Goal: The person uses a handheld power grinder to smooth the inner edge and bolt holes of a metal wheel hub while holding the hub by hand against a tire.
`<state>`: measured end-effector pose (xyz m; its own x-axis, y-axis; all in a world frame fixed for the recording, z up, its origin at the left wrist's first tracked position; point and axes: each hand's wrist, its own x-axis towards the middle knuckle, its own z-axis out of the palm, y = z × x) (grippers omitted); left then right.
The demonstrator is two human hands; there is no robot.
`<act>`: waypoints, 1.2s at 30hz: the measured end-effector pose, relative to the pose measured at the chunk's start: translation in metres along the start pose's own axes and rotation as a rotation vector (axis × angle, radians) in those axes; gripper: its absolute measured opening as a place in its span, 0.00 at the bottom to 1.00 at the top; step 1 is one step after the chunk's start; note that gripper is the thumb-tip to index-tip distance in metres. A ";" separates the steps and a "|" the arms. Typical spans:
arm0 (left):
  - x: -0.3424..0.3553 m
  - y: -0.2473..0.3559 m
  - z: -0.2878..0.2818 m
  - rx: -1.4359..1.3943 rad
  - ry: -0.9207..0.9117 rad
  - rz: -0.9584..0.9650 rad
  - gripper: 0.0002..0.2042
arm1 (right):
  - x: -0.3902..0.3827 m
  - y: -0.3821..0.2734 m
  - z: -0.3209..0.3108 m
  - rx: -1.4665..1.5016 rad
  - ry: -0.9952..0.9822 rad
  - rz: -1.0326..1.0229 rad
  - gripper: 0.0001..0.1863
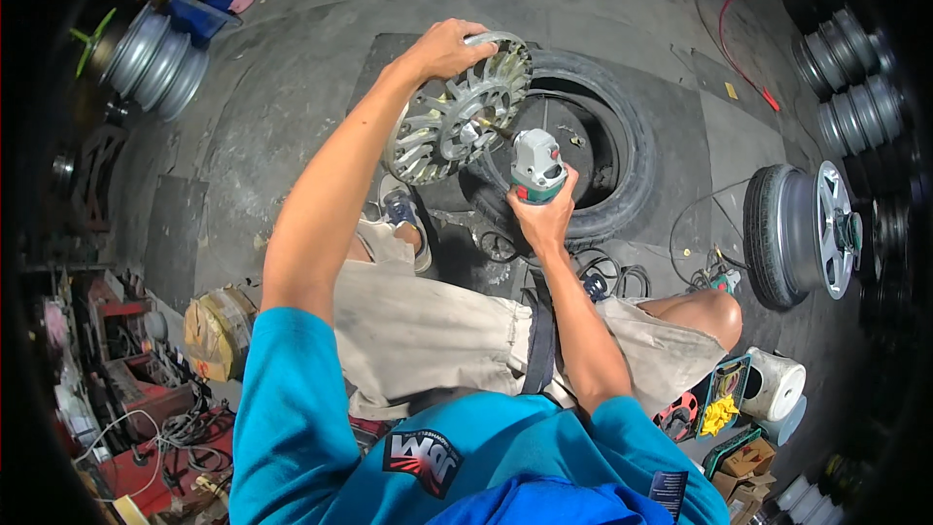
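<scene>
Left hand (452,51) closed over far edge of silver wheel (455,139), holding it tilted, ahead and left of right hand (546,216). Right hand wrapped round power tool (537,163), tip aimed up-left at hub; contact can't tell. Wheel outline runs long from lower left to upper right, overlapping tire (637,136) in view. Left hand nearer wheel.

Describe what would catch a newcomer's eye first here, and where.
The silver spoked wheel rim, above centre, is gripped at its edge by the left hand. Right of it, the right hand points a grey and green power tool toward it. Beyond, a black tire lies flat.
</scene>
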<state>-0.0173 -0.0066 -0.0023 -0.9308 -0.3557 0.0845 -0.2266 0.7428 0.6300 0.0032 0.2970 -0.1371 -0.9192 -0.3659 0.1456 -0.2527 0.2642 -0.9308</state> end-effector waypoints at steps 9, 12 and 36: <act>-0.008 -0.004 -0.010 -0.009 0.030 0.015 0.30 | -0.002 -0.005 0.001 -0.027 0.022 0.105 0.46; -0.010 0.001 -0.008 -0.025 0.014 -0.019 0.27 | -0.020 0.015 0.010 0.091 -0.037 0.150 0.46; -0.031 -0.005 -0.020 -0.136 0.038 -0.099 0.21 | -0.027 0.001 -0.004 0.090 -0.044 0.260 0.42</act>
<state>0.0179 -0.0105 0.0076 -0.8937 -0.4465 0.0440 -0.2738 0.6205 0.7349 0.0268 0.3109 -0.1411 -0.9353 -0.3349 -0.1146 0.0195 0.2745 -0.9614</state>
